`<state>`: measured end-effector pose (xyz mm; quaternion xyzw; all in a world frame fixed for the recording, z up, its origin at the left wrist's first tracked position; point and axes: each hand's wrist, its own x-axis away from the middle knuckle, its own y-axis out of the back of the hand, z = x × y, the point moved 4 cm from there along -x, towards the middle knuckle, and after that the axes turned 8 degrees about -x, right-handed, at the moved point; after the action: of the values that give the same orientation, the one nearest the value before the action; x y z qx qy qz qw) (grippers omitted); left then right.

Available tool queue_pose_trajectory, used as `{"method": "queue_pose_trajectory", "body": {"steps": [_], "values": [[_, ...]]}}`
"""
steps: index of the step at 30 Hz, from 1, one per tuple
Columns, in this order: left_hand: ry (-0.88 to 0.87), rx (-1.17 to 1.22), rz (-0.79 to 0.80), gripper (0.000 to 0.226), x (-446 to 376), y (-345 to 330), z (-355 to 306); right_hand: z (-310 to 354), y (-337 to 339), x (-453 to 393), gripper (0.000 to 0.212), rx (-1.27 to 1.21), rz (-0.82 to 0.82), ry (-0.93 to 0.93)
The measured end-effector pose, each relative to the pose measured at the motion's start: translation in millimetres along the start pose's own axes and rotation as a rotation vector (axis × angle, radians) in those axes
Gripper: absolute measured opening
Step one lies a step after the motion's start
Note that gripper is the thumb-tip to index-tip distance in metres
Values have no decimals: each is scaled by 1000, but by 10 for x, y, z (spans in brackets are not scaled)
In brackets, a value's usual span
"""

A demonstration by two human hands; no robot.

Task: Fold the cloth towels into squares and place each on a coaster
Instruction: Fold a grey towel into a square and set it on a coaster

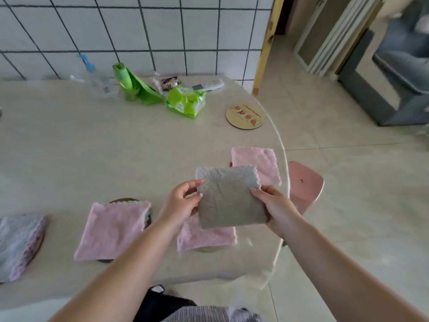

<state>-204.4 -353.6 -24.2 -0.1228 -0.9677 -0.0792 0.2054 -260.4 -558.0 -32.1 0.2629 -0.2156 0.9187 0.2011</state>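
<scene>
We hold a folded grey towel in the air above the table, left hand pinching its left edge, right hand clamped on its right edge, thumb on top. It's already a rough square, so we judge folding done for this 1 and placing is the step in hand. The only bare coaster we see is the round wooden 1 with a printed strip, far right near the table edge, well apart from the towel. Next move likely calls for a reach forward and right, then laying it flat and centred.

4 other towels are down: far pink towel just behind the grey one, near pink towel under it on a partly hidden disc, left pink towel over a dark coaster rim, pale purple-edged towel at far left. All fluffy microfibre with scalloped edges. Table is pale and glossy.
</scene>
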Motion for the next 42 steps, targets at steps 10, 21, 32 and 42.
{"method": "queue_pose_trajectory", "body": {"steps": [10, 21, 32, 42], "values": [[13, 2, -5, 33, 4, -865, -16, 277, 819, 36, 10, -28, -33, -30], [-16, -60, 22, 40, -664, -1110, -369, 745, 901, -437, 33, 112, -39, 58], [21, -54, -89, 51, -1511, -1342, -628, 1330, 885, -1382, 43, 300, 60, 35], [39, -94, -382, 31, -2433, -1621, -897, 1728, 798, -2504, 48, 672, 178, 215]]}}
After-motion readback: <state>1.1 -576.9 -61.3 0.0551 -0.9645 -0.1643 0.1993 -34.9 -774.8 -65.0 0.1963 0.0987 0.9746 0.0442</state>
